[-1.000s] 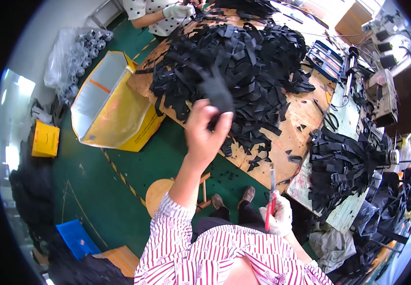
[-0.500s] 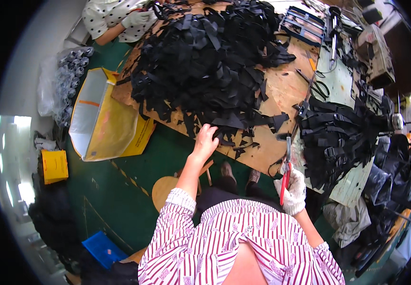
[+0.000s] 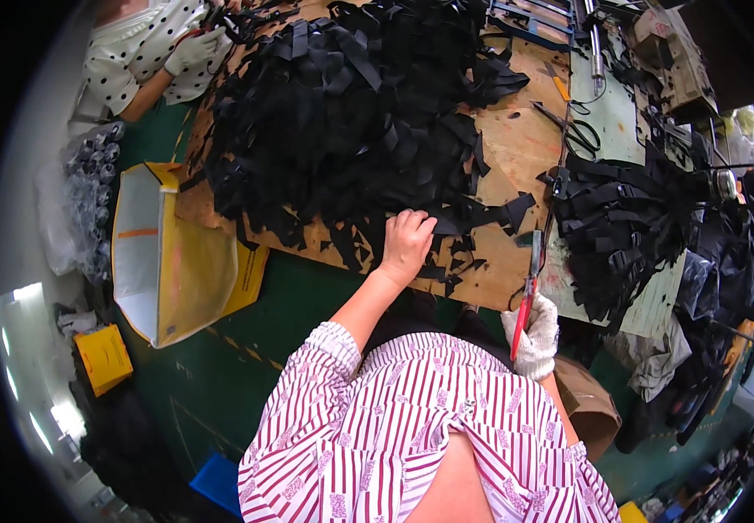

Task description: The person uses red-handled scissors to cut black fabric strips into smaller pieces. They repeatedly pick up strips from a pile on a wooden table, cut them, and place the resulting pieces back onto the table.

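My bare left hand (image 3: pixel 409 247) is at the near edge of a large heap of black fabric strips (image 3: pixel 351 131). Its fingers are curled together on the left end of a black strip (image 3: pixel 486 213) that lies out to the right; the fingertips are partly hidden. My right hand (image 3: pixel 534 338), in a white knitted glove, is closed round a long red-handled tool (image 3: pixel 525 314). This looks like scissors seen edge-on, its grey metal end pointing away from me over the board's right side.
A wooden board (image 3: pixel 516 157) bears the heap, with black scissors (image 3: pixel 579 135) and an orange-handled knife (image 3: pixel 558 83). Black buckled straps (image 3: pixel 612 227) lie at right. A yellow bag (image 3: pixel 194 253) stands open at left. A co-worker's gloved hand (image 3: pixel 194 52) works at far left.
My left hand has shifted right and slightly farther along the heap's edge. My right hand still holds the red-handled tool. The whole view has swung, and a cardboard box shows beside my right arm.
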`<state>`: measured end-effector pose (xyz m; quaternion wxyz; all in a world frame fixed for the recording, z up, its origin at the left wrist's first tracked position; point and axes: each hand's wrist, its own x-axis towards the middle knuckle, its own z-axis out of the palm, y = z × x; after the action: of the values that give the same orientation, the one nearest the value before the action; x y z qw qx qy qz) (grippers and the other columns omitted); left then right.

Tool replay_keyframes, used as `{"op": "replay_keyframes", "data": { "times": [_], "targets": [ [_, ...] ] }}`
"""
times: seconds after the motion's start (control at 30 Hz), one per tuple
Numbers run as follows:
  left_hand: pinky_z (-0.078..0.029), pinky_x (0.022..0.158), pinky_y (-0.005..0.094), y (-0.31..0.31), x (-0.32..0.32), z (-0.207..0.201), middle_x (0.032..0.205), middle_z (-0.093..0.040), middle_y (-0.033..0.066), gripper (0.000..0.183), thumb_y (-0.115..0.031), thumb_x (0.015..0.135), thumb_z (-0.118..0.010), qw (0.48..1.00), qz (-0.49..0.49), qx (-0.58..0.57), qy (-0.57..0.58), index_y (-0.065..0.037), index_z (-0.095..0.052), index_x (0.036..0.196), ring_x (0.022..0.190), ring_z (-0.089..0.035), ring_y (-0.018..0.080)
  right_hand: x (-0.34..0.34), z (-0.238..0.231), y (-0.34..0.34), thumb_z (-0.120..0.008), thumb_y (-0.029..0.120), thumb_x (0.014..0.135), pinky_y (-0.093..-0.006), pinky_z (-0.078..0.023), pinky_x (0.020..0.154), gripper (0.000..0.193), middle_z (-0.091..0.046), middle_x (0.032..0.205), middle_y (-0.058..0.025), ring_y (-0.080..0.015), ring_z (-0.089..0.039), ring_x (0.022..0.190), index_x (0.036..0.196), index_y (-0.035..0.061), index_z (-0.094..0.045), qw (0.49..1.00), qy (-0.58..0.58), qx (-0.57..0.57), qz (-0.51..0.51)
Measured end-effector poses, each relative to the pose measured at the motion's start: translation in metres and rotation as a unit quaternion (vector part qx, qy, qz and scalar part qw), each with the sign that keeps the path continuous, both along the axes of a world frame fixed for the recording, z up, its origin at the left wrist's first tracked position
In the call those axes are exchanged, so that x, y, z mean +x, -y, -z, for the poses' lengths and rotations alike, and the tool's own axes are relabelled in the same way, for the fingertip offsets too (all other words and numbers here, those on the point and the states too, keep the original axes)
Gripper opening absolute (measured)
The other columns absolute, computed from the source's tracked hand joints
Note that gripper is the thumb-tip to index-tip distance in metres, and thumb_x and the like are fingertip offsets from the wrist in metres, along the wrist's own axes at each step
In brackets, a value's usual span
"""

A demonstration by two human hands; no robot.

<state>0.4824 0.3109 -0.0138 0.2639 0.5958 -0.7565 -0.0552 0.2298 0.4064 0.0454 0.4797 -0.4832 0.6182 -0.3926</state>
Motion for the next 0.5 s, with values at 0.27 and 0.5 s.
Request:
{"op": "replay_keyframes", "data": {
  "times": [0.27,0.5],
  "targets": [
    [-0.046,0.068,0.0251,0.014,0.014,-0.027,0.082,-0.064,0.0038,0.015,-0.012,0.09,-0.057,0.901,-0.086,0.117,-0.41,0.0,-0.062,0.094,0.072,-0.059,0.0141,0.026,0.001,0.003,-0.073,0.004,0.074,-0.0245,-0.045,0.071,0.048,-0.053,0.09,-0.0024,-0.0078,-0.051,0.074,0.112,0.0027,-0.043,0.992,-0.07,0.051,-0.087],
    [-0.042,0.055,0.0189,0.017,0.02,-0.048,0.078,-0.057,-0.0024,0.013,-0.017,0.092,-0.056,0.638,-0.066,0.367,-0.674,-0.004,-0.058,0.095,0.068,-0.055,0.0067,0.047,-0.006,0.02,-0.073,0.019,0.074,-0.0304,-0.046,0.078,0.058,-0.056,0.096,-0.0086,-0.0174,-0.055,0.084,0.119,0.0015,-0.041,0.986,-0.029,0.121,-0.114]
  ]
}}
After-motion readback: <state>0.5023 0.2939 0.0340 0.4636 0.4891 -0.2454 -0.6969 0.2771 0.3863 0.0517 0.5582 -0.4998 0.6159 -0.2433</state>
